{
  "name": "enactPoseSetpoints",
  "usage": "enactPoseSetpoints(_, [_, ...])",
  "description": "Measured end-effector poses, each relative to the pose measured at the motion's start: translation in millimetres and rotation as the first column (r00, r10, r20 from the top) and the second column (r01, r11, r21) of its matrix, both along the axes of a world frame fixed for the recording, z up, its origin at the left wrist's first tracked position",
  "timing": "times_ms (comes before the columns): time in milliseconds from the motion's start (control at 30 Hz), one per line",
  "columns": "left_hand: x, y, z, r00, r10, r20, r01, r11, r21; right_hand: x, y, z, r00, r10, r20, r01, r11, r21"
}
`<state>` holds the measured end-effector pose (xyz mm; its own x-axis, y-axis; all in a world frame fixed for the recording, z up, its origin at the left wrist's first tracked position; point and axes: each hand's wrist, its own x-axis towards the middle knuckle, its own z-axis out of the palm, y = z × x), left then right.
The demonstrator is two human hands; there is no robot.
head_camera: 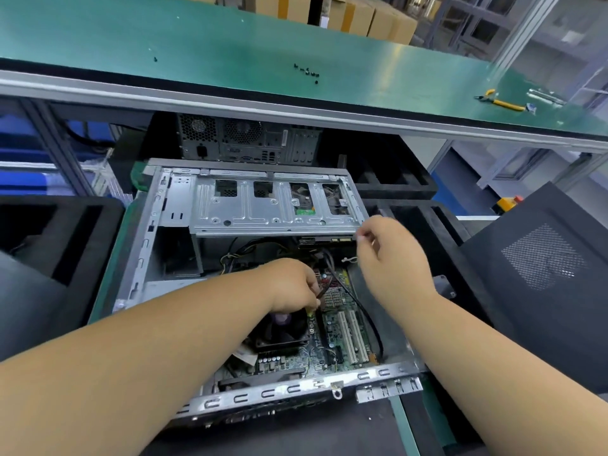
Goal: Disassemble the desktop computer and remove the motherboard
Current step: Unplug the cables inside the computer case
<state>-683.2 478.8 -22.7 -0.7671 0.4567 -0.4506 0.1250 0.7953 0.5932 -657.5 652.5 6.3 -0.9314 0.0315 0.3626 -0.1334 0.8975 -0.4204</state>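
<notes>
The opened computer case [250,271] is lying on its side on the low work surface below the green bench [230,51], its drive cage [276,205] along the far edge. The motherboard [332,340] is sitting inside, toward the near right corner, with the black fan [283,327] on it. The left hand [292,284] is reaching into the case, its fingers pinching a black cable [358,301] just above the fan. The right hand [391,258] is hovering by the right end of the drive cage, fingers curled narrow; whether it is holding anything I cannot tell, being blurred. Yellow-handled pliers [503,102] are lying near the bench's right edge
</notes>
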Motion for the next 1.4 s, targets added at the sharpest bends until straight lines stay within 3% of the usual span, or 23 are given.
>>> enactPoseSetpoints(133, [-1.6, -6.1, 3.2, 0.992, -0.105, -0.068, 0.103, 0.994, -0.036, 1.7, -29.2, -2.7, 0.900, -0.033, 0.435, -0.031, 0.990, 0.139])
enactPoseSetpoints(233, [-0.6, -8.8, 3.2, 0.990, -0.128, -0.059, 0.127, 0.992, -0.028, -2.7, -35.3, -7.8, 0.861, -0.110, 0.497, 0.065, 0.992, 0.106])
enactPoseSetpoints(300, [-1.6, -8.9, 2.0, 0.992, -0.108, -0.059, 0.107, 0.994, -0.026, -5.1, -34.6, -10.6, 0.837, -0.116, 0.534, 0.155, 0.987, -0.029])
enactPoseSetpoints(367, [-2.7, -10.5, 2.5, 0.993, -0.004, -0.114, 0.000, 0.999, -0.033, -1.9, -38.1, -12.2, 0.788, -0.067, 0.612, 0.222, 0.958, -0.181])
enactPoseSetpoints(467, [-9.6, -16.3, -0.8, 0.940, 0.329, -0.094, -0.328, 0.944, 0.018, 9.5, -46.8, -20.7, 0.715, 0.029, 0.699, 0.183, 0.956, -0.228])
enactPoseSetpoints(500, [-11.3, -17.4, -1.8, 0.924, 0.372, -0.086, -0.371, 0.928, 0.026, 13.4, -50.3, -22.3, 0.696, 0.056, 0.716, 0.163, 0.959, -0.234])
enactPoseSetpoints(633, [-8.9, -11.3, -7.5, 0.987, 0.149, -0.063, -0.155, 0.983, -0.099, 20.1, -52.2, -17.2, 0.650, 0.122, 0.750, 0.018, 0.984, -0.175])
enactPoseSetpoints(733, [-5.4, 2.1, -12.3, 0.998, -0.054, -0.037, 0.051, 0.995, -0.084, 20.5, -44.8, -10.4, 0.579, 0.115, 0.807, -0.087, 0.993, -0.079])
enactPoseSetpoints(867, [-5.4, 19.7, 3.2, 0.981, -0.195, 0.016, 0.195, 0.981, 0.011, 27.3, -34.9, 0.0, 0.483, 0.110, 0.869, -0.267, 0.963, 0.026])
enactPoseSetpoints(933, [-4.8, 29.2, 12.4, 0.984, -0.163, 0.075, 0.162, 0.987, 0.010, 33.6, -31.1, 4.8, 0.455, 0.109, 0.884, -0.285, 0.958, 0.028])
enactPoseSetpoints(1100, [-11.3, 67.4, 22.2, 0.978, -0.205, 0.043, 0.208, 0.976, -0.062, 41.2, -24.0, 17.0, 0.463, 0.123, 0.878, -0.354, 0.933, 0.056])
enactPoseSetpoints(1167, [-19.8, 80.9, 17.3, 0.975, -0.213, -0.059, 0.206, 0.972, -0.116, 43.6, -21.4, 25.1, 0.452, 0.155, 0.878, -0.397, 0.917, 0.042])
enactPoseSetpoints(1233, [-27.3, 91.6, 7.2, 0.963, -0.253, -0.094, 0.229, 0.951, -0.208, 44.5, -14.5, 30.8, 0.527, 0.165, 0.834, -0.379, 0.924, 0.057])
enactPoseSetpoints(1300, [-33.2, 97.1, -9.3, 0.959, -0.271, -0.086, 0.233, 0.921, -0.311, 38.7, -5.9, 35.4, 0.670, 0.124, 0.732, -0.303, 0.946, 0.118])
enactPoseSetpoints(1400, [-40.3, 92.4, -37.4, 0.969, -0.193, -0.152, 0.105, 0.885, -0.454, 21.2, 5.4, 36.4, 0.845, 0.043, 0.532, -0.275, 0.889, 0.366])
